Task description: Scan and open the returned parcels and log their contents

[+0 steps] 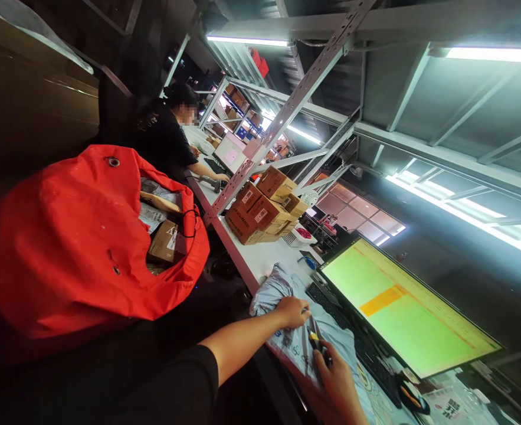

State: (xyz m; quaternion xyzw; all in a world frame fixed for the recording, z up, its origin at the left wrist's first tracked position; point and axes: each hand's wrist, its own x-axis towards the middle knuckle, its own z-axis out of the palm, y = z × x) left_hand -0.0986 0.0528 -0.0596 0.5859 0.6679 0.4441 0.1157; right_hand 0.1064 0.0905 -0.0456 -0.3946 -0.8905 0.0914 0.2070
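A big red sack [74,248] hangs open at the left with boxes inside. A lit green monitor [402,313] stands on the white surface [260,257]. A grey parcel [282,283] lies at the near edge of the surface, before the keyboard [357,342]. The left hand [292,311] rests on the parcel with its fingers curled; I cannot tell if they pinch it. The right hand [340,383] has its fingers clenched around a black-and-yellow tool [318,347], held over the parcel.
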